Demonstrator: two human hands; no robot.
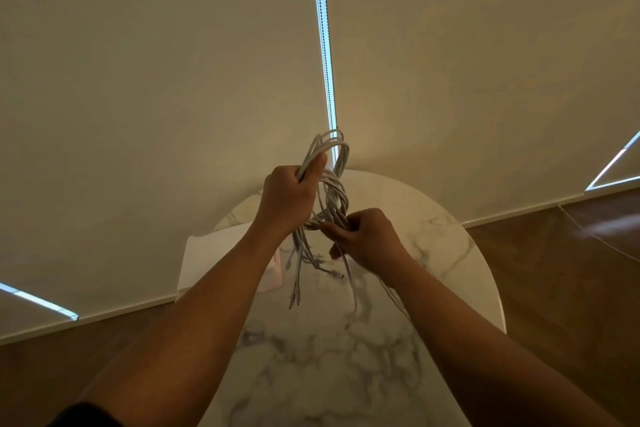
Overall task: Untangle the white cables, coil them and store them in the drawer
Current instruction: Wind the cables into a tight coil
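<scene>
A tangled bunch of white cables (332,194) hangs in the air above a round marble table (433,253). My left hand (289,198) grips the upper loops of the bunch, thumb pressed along the strands. Lower and to the right, my right hand (367,236) pinches the twisted knot in the middle of the bunch. Several loose cable ends with plugs dangle down toward the table top below both hands. No drawer is in view.
A white box-like object (214,253) sits at the table's left edge, partly hidden by my left forearm. Closed cream blinds (173,80) fill the background, with a bright gap between them. Wooden floor (571,288) surrounds the table.
</scene>
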